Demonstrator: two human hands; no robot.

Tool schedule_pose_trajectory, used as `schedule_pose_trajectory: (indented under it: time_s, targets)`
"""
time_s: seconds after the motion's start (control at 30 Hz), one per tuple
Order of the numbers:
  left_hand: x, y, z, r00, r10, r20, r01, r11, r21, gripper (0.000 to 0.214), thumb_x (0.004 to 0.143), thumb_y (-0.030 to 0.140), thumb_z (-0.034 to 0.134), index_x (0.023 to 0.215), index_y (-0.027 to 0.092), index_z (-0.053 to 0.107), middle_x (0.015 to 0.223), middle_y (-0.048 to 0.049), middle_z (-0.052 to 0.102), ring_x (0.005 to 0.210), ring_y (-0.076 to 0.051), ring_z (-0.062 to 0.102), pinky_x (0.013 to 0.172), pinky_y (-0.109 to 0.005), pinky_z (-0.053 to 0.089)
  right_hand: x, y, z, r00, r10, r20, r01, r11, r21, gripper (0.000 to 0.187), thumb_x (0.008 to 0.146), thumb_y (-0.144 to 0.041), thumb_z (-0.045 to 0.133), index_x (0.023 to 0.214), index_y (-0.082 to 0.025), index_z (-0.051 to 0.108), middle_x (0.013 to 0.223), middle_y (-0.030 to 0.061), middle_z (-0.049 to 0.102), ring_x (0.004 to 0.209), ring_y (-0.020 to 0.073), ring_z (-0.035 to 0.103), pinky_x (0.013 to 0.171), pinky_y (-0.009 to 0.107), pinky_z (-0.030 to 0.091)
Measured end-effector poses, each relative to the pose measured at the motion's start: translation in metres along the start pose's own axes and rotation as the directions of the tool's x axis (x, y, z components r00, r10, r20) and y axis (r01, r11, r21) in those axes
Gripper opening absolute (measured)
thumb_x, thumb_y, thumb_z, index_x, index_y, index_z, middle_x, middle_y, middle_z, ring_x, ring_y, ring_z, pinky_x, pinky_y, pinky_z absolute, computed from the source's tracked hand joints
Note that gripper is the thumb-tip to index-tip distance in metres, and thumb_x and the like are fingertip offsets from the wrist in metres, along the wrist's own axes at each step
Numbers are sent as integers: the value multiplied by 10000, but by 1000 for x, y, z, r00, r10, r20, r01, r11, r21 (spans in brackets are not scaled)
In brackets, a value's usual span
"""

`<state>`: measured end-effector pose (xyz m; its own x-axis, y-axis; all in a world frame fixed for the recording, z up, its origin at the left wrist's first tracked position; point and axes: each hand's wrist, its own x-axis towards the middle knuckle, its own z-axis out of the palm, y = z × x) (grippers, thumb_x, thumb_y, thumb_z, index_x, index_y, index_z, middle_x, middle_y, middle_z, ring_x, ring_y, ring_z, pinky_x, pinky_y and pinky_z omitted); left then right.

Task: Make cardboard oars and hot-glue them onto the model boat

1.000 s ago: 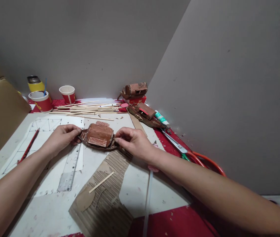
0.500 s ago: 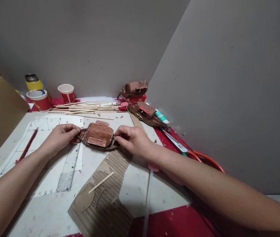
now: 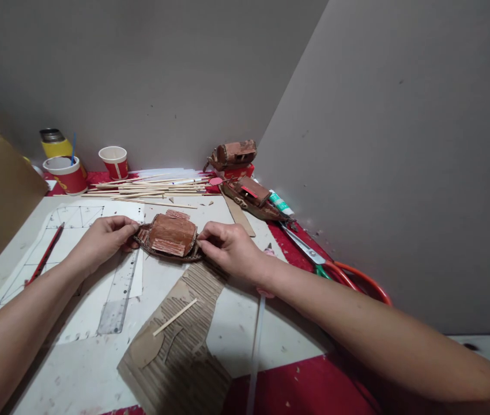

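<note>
A small brown cardboard model boat with a rounded ribbed roof rests on the white work surface. My left hand pinches its left end with curled fingers. My right hand grips its right end, thumb and fingers closed on the hull edge. Both forearms reach in from the bottom corners. A clear plastic ruler lies just below my left hand. A strip of corrugated cardboard with a thin wooden stick on it lies in front of the boat.
Wooden sticks are piled at the back, near two red paper cups and a yellow flask. Two more model boats sit in the corner. Orange-handled scissors lie at right, a red pencil at left.
Both hands keep their hold on the model boat. The view has shifted slightly, so everything sits a little to the left and higher than before.
</note>
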<state>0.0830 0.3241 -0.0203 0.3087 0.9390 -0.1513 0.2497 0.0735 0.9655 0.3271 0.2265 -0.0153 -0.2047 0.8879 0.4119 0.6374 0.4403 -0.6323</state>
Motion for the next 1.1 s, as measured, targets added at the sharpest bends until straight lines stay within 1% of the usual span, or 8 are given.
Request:
schedule_pose_trajectory:
  time_s: [0.33, 0.47, 0.57, 0.8, 0.93, 1.0, 1.03, 1.1]
  targets:
    - [0, 1, 1, 1000, 11, 2, -11, 1000, 10, 283, 623, 409, 735, 680, 145, 652, 539, -23, 617, 474, -111, 513, 444, -206, 396, -4, -4, -2, 996, 89, -29, -88, 995, 54, 63, 803, -125, 569, 758, -160, 594, 651, -13, 612, 581, 106, 541, 565, 210, 420]
    - [-1, 2, 1, 1000, 13, -1, -13, 1000, 8, 286, 625, 415, 739, 676, 147, 655, 548, -30, 622, 484, -116, 521, 443, -208, 392, 0, -7, -4, 998, 70, 4, -70, 995, 69, 52, 802, -130, 567, 828, -158, 603, 662, -17, 616, 570, 100, 541, 550, 204, 423]
    - [-1, 2, 1, 1000, 11, -2, -11, 1000, 9, 283, 624, 414, 742, 671, 149, 656, 556, -27, 621, 492, -115, 524, 453, -207, 394, 1, -6, -5, 999, 47, 17, -48, 997, 60, 74, 814, -139, 556, 825, -159, 626, 676, -10, 632, 586, 104, 549, 557, 206, 423]
    - [-2, 4, 3, 1000, 11, -3, -11, 1000, 18, 279, 631, 417, 736, 654, 151, 655, 535, -25, 611, 479, -114, 508, 445, -207, 388, -1, 2, -5, 1000, 10, 25, -10, 1000, -5, 121, 852, -163, 546, 817, -163, 663, 682, -2, 663, 602, 115, 585, 592, 219, 444]
    - [-1, 4, 1, 1000, 1, -8, -1, 1000, 10, 298, 609, 427, 751, 702, 157, 667, 569, -19, 624, 496, -123, 536, 461, -216, 412, 0, 1, -8, 999, -36, -10, 36, 998, -52, 114, 847, -145, 551, 853, -182, 658, 760, 14, 701, 662, 133, 625, 646, 238, 474]
    - [-2, 8, -3, 998, 5, -68, -2, 999, 44, 318, 617, 431, 746, 781, 166, 678, 634, -18, 649, 535, -135, 564, 495, -229, 444, 1, -4, -16, 996, -72, -55, 67, 994, -87, 109, 850, -148, 544, 875, -184, 644, 811, 31, 702, 701, 144, 627, 672, 255, 476]
    - [-5, 13, -6, 991, 39, -130, -27, 995, 95, 329, 631, 431, 738, 827, 173, 681, 676, -19, 661, 560, -143, 575, 515, -237, 456, 1, -7, -21, 993, -87, -78, 78, 991, -105, 100, 853, -153, 541, 881, -182, 633, 818, 36, 695, 704, 147, 620, 673, 262, 473]
    - [-15, 28, -7, 947, 190, -258, -123, 959, 257, 335, 678, 427, 711, 912, 189, 678, 774, -21, 679, 631, -160, 591, 563, -253, 470, -1, -17, -33, 985, -120, -120, 103, 985, -136, 72, 856, -157, 543, 889, -183, 603, 816, 36, 672, 696, 144, 600, 655, 263, 468]
